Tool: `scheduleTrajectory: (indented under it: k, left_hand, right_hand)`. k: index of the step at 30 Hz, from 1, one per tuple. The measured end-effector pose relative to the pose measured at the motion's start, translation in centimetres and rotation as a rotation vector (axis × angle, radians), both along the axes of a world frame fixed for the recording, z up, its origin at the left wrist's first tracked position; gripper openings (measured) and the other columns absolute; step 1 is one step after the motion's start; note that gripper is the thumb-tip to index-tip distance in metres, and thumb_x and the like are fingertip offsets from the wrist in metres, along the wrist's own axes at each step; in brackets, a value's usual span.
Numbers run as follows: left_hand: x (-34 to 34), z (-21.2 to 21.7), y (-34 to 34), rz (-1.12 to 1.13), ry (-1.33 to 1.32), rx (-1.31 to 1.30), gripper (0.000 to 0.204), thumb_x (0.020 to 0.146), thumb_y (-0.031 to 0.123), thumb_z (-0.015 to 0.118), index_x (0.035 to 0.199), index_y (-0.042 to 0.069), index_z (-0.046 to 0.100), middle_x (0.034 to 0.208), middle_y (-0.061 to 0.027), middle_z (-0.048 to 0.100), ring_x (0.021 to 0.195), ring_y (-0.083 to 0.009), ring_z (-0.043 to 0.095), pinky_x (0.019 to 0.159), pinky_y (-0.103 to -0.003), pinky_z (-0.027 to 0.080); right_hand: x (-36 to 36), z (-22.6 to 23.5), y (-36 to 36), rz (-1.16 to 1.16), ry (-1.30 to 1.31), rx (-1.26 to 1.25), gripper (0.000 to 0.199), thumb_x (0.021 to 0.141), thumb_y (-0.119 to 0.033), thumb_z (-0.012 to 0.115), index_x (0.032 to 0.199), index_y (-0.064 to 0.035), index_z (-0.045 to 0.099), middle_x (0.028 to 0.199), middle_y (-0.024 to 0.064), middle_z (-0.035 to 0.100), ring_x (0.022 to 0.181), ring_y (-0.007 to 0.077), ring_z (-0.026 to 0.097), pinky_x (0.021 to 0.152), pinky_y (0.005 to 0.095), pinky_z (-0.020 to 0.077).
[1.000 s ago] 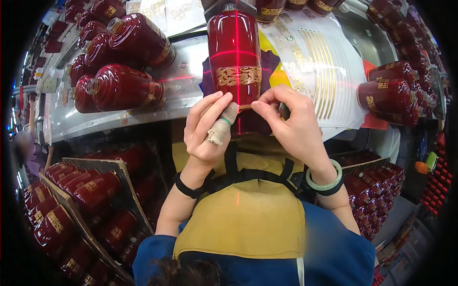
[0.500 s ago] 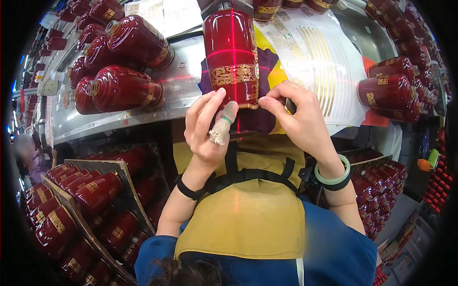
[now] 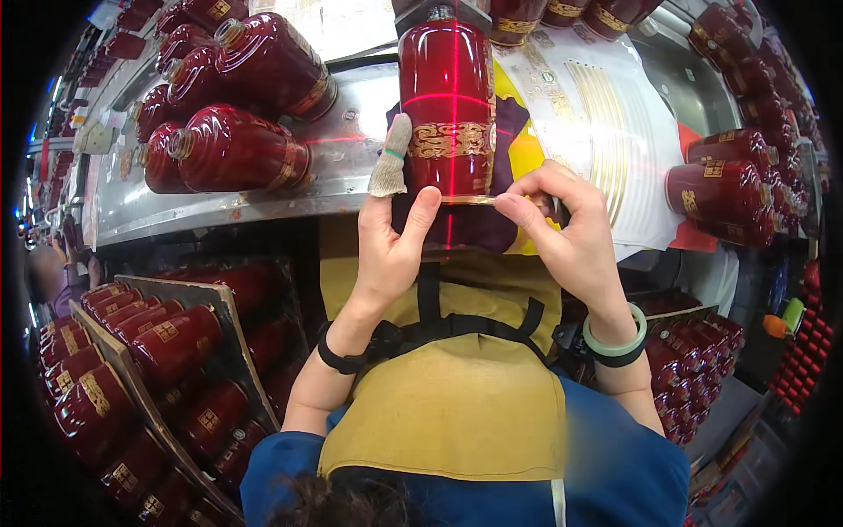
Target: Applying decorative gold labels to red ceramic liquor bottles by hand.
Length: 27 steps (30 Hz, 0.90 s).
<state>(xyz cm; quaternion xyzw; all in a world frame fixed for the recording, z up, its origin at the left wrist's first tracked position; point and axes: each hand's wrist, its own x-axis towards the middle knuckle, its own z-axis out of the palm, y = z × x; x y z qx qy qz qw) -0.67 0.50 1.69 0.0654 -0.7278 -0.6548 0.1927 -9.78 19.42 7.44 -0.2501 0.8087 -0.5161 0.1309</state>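
Note:
A dark red glass bottle with a gold patterned band lies on its side before me, its base toward me and red laser lines crossing it. A thin gold strip runs along the base edge. My right hand pinches the right end of this strip between thumb and forefinger. At the base's left corner, my left hand has its thumb by the strip's left end. Its forefinger, in a cloth finger cover with a green band, points up along the bottle's left side. These fingers are apart.
Under the bottle lies a dark purple cloth. To the right, a white sheet carries several gold strips. More red bottles lie on the metal table at left, others at right. Wooden-edged racks of bottles stand below.
My left fingers have spread, the covered forefinger moving up the bottle's left side. The gold strip now shows along the base. The view has shifted slightly.

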Motion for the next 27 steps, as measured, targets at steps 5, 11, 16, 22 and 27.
scheduleTrajectory:
  k: [5, 11, 16, 22, 27]
  left_hand:
    - [0.1, -1.4, -0.2, -0.032, 0.031, 0.001, 0.06, 0.104, 0.009, 0.058, 0.159, -0.001, 0.035, 0.164, -0.0162, 0.038, 0.151, -0.0245, 0.035, 0.124, -0.038, 0.024]
    - [0.5, -1.3, -0.1, -0.03, -0.012, 0.083, 0.059, 0.106, 0.01, 0.054, 0.16, 0.0, 0.033, 0.166, -0.0148, 0.036, 0.153, -0.024, 0.033, 0.125, -0.038, 0.022]
    - [0.1, -1.8, -0.1, -0.017, 0.078, 0.0, 0.058, 0.106, 0.009, 0.053, 0.16, 0.0, 0.034, 0.166, -0.0145, 0.035, 0.153, -0.0239, 0.033, 0.125, -0.038, 0.023]
    - [0.2, -0.6, 0.2, 0.021, -0.009, 0.053, 0.059, 0.105, 0.009, 0.057, 0.159, -0.001, 0.035, 0.165, -0.0151, 0.038, 0.152, -0.0238, 0.034, 0.124, -0.037, 0.024]
    - [1.1, -2.2, -0.5, 0.168, 0.141, 0.043, 0.052, 0.102, 0.005, 0.062, 0.15, -0.008, 0.044, 0.158, -0.0161, 0.046, 0.142, -0.0293, 0.048, 0.119, -0.042, 0.036]
  right_hand:
    - [0.4, 0.4, -0.5, -0.021, 0.013, -0.001, 0.018, 0.088, -0.014, 0.081, 0.085, 0.0007, 0.072, 0.074, 0.008, 0.063, 0.067, 0.0172, 0.057, 0.062, 0.0318, 0.0436]
    - [0.3, 0.2, -0.4, -0.023, 0.032, -0.007, 0.018, 0.088, -0.013, 0.081, 0.085, 0.0011, 0.071, 0.074, 0.0083, 0.063, 0.067, 0.0178, 0.058, 0.063, 0.0321, 0.0449]
    - [0.3, 0.1, -0.3, -0.03, 0.043, 0.016, 0.018, 0.087, -0.014, 0.081, 0.085, 0.0012, 0.071, 0.074, 0.0087, 0.063, 0.067, 0.0184, 0.058, 0.064, 0.0324, 0.0453]
    - [0.1, -0.3, -0.3, -0.04, 0.026, 0.031, 0.018, 0.088, -0.014, 0.081, 0.085, 0.001, 0.072, 0.075, 0.0081, 0.063, 0.068, 0.0173, 0.058, 0.063, 0.0316, 0.0445]
    - [0.2, -0.1, -0.5, -0.036, 0.02, 0.025, 0.017, 0.088, -0.014, 0.081, 0.085, 0.0008, 0.073, 0.075, 0.0078, 0.063, 0.068, 0.0168, 0.058, 0.063, 0.0316, 0.0445]
